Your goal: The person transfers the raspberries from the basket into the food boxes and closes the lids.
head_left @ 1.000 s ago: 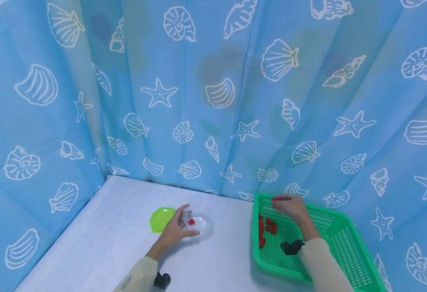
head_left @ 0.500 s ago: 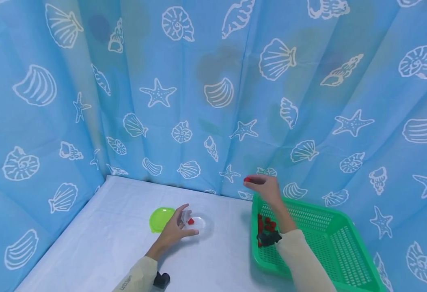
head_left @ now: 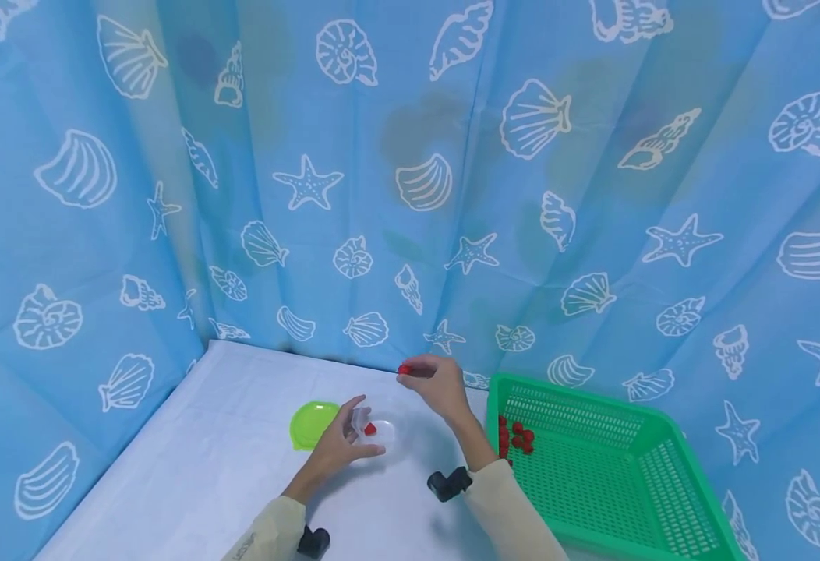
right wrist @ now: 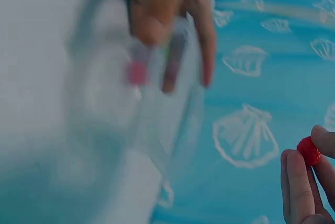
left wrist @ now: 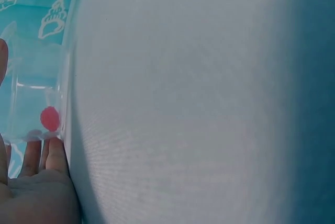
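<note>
My right hand (head_left: 443,388) pinches a red, bumpy raspberry (right wrist: 308,150) between thumb and fingertips, raised above the table and to the right of a clear plastic container (head_left: 386,433). Around the left side of that container curve the fingers and thumb of my left hand (head_left: 333,450), and it stands upright on the table. One raspberry (left wrist: 49,119) lies inside, close to the wall by my left fingers. A green basket (head_left: 578,483) at the right holds several more raspberries (head_left: 520,438) near its left wall.
A lime-green lid-like dish (head_left: 310,425) lies just left of my left hand. The white-covered table (head_left: 242,405) meets a blue shell-patterned curtain (head_left: 354,296) at its back and left edges. Dark wrist cameras sit on both forearms.
My right hand has travelled left from over the basket, carrying the raspberry, and is now lower and near the container. My left hand and the container have stayed put.
</note>
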`<control>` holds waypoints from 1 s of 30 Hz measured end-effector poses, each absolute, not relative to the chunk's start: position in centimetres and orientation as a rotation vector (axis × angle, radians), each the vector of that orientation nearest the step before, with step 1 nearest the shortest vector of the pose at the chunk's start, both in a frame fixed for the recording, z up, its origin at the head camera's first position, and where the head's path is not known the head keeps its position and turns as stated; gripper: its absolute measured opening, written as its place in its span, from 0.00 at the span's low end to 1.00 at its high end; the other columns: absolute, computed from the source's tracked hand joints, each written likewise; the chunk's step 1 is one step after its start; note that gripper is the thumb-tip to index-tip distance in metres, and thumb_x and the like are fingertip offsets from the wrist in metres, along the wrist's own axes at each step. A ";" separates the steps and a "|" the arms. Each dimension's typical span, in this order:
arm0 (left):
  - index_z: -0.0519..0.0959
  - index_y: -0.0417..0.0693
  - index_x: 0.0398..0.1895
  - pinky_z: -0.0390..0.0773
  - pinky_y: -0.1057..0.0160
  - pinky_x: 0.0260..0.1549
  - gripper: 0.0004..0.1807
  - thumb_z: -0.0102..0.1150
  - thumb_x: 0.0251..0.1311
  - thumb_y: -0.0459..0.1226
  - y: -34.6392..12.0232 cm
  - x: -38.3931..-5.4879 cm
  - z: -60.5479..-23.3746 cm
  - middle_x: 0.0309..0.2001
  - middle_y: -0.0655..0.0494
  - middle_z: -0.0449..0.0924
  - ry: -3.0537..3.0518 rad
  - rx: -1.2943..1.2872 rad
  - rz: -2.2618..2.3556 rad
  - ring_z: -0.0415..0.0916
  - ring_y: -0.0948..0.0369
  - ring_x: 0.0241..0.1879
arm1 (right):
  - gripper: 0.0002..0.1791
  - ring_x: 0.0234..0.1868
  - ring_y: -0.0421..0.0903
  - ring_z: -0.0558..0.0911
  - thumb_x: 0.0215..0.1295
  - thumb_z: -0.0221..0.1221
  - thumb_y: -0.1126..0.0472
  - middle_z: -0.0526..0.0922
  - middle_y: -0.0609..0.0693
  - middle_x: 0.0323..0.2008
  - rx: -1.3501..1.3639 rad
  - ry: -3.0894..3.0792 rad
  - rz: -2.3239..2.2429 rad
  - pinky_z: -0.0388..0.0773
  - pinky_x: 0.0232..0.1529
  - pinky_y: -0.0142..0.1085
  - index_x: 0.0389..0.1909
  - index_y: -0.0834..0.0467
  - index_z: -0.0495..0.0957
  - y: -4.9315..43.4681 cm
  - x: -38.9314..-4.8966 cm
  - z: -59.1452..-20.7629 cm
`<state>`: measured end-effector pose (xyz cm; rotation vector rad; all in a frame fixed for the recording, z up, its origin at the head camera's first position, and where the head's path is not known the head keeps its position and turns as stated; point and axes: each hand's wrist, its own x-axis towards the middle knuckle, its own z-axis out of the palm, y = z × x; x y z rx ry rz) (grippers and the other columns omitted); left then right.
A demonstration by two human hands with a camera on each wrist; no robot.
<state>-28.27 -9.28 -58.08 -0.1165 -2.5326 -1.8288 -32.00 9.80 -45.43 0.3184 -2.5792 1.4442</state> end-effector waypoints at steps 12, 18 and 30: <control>0.58 0.65 0.73 0.71 0.49 0.58 0.53 0.78 0.43 0.47 -9.4 -28.4 -58.3 0.74 0.52 0.56 -2.500 -0.154 -1.889 0.54 0.46 0.72 | 0.13 0.44 0.47 0.84 0.57 0.70 0.62 0.86 0.47 0.40 0.370 -2.731 1.262 0.83 0.42 0.35 0.44 0.57 0.85 6.5 -30.8 -50.8; 0.57 0.62 0.74 0.71 0.51 0.59 0.53 0.78 0.43 0.47 -9.5 -28.4 -58.4 0.74 0.50 0.55 -2.497 -0.152 -1.896 0.53 0.46 0.72 | 0.12 0.40 0.44 0.84 0.55 0.71 0.62 0.85 0.47 0.37 0.389 -2.783 1.121 0.82 0.41 0.32 0.41 0.57 0.85 5.9 -30.5 -52.2; 0.59 0.65 0.73 0.70 0.52 0.60 0.54 0.79 0.40 0.51 -9.7 -28.6 -58.7 0.74 0.50 0.55 -2.495 -0.152 -1.889 0.53 0.47 0.73 | 0.11 0.31 0.39 0.78 0.52 0.73 0.62 0.79 0.44 0.28 0.432 -2.933 0.800 0.81 0.33 0.26 0.37 0.57 0.86 5.1 -30.4 -52.5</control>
